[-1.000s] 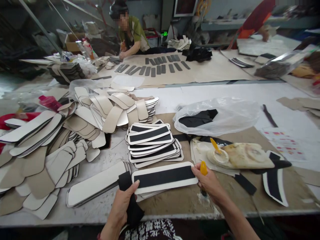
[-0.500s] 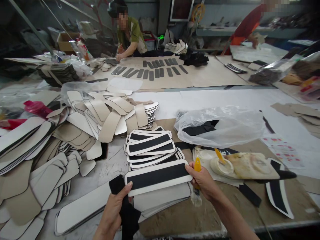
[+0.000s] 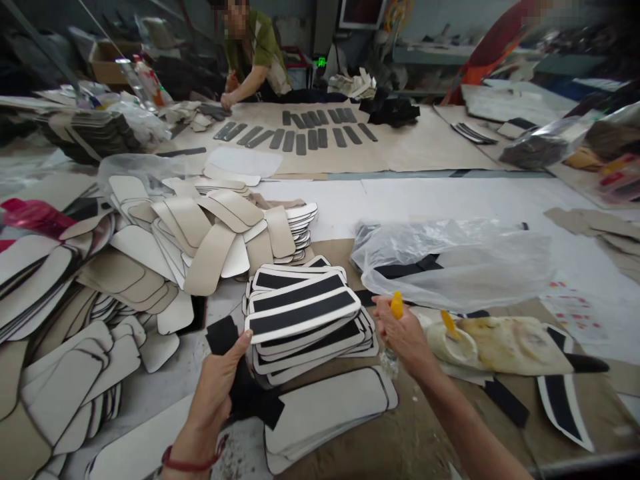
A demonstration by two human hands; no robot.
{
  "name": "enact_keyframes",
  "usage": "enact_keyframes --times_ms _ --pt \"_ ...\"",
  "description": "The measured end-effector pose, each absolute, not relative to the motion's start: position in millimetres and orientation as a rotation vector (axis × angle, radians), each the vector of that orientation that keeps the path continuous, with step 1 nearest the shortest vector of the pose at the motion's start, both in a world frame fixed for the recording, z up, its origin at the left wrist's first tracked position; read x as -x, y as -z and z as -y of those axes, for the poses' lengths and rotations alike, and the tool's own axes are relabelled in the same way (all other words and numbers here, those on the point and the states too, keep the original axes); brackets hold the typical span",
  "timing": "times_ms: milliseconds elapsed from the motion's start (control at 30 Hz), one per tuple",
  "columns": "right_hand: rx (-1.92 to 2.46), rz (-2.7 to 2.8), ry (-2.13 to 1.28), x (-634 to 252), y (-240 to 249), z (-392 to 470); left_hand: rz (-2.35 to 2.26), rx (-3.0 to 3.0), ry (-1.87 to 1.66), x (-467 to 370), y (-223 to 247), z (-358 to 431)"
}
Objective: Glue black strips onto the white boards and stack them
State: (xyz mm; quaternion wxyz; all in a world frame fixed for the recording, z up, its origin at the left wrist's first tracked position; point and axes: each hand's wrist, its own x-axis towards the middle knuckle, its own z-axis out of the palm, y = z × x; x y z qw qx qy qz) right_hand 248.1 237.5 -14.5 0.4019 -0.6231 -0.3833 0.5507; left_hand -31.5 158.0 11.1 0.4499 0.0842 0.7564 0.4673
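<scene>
My left hand point(image 3: 215, 383) is closed around black fabric strips point(image 3: 257, 400), which stick out on both sides of it. Its thumb rests at the left end of a white rounded panel with a black strip down its middle point(image 3: 305, 313), lying on top of a stack of similar panels point(image 3: 313, 350). My right hand point(image 3: 405, 340) grips a brush with a yellow handle point(image 3: 397, 305), its bristle end pointing down, just right of the stack. Nearer me lies a pile of plain white panels point(image 3: 330, 413).
Loose white and beige panels point(image 3: 210, 257) cover the left. On the right are a clear plastic bag point(image 3: 475, 260), a glue-stained pot point(image 3: 457, 350) with a yellow tool, and a curved strip panel point(image 3: 565, 410). Across the table, a person in green point(image 3: 257, 60) leans over grey pieces.
The black-striped panel has moved away from me onto the stack. My right hand has let go of its right end, still holding the brush. The camera view has shifted slightly.
</scene>
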Motion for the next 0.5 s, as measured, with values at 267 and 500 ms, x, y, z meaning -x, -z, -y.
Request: enact_keyframes --times_ms 267,500 --pt "1.611 1.076 -1.443 -267 9 -173 -2.109 -0.388 -0.622 41 21 -71" --pt "1.579 1.319 -1.402 -229 13 -119 -2.096 -0.589 -0.524 15 70 -20"
